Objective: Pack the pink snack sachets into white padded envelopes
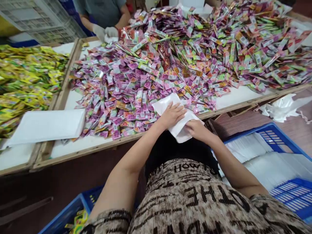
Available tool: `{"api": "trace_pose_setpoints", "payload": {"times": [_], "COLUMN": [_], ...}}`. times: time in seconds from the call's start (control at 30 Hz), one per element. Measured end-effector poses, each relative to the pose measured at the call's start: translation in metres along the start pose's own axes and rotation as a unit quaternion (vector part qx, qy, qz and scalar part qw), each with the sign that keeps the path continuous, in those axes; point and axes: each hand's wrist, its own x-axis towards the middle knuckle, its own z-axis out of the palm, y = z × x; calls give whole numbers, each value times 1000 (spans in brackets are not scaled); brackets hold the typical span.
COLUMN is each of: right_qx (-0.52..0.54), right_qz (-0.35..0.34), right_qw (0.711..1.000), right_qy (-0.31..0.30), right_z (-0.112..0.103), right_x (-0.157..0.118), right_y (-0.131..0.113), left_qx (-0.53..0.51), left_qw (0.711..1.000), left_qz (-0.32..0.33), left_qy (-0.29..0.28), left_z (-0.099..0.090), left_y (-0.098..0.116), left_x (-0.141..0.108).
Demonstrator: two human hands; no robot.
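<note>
A white pouch (181, 125) is held over the wooden front edge of the table, close to my body. My left hand (173, 115) lies flat on its upper part with the fingers spread. At its lower right side, my right hand (196, 129) grips the pouch, some fingertips hidden behind or inside it. Just beyond are many small purple, pink and green packets (146, 78) heaped on the white tabletop. A stack of white pouches (48, 126) lies to the left, across the wooden divider.
Yellow packets (26, 74) fill the left section. Opposite, a person's gloved hands (105, 32) are at the heap. A blue crate (290, 139) of white pouches stands at right, another blue crate (73, 209) below left. Crumpled white plastic (280, 108) lies at the right.
</note>
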Motion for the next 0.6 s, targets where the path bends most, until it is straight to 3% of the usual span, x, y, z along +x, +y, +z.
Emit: {"api": "trace_pose_setpoints", "payload": {"times": [0.07, 0.17, 0.23, 0.33, 0.47, 0.6], "right_qx": [36, 60, 29, -36, -113, -109], "right_qz": [-10, -18, -39, -73, -99, -157], "right_qw": [999, 993, 995, 995, 988, 982], "right_qy": [29, 97, 92, 59, 24, -4], "right_z": [-14, -22, -21, -18, -22, -19], "right_x": [-14, -24, -24, -23, -26, -26], "right_y": [14, 33, 43, 51, 43, 12], "left_qx": [26, 56, 71, 70, 57, 73], "left_qw": [999, 998, 997, 995, 989, 994], "left_qz": [6, 17, 25, 55, 87, 51], "left_qy": [-23, -2, 0, -51, -104, -58], "left_z": [16, 23, 19, 8, 4, 26], "left_y": [-12, -11, -3, 11, 19, 26], "left_x": [-2, -8, -17, -43, -81, -93]}}
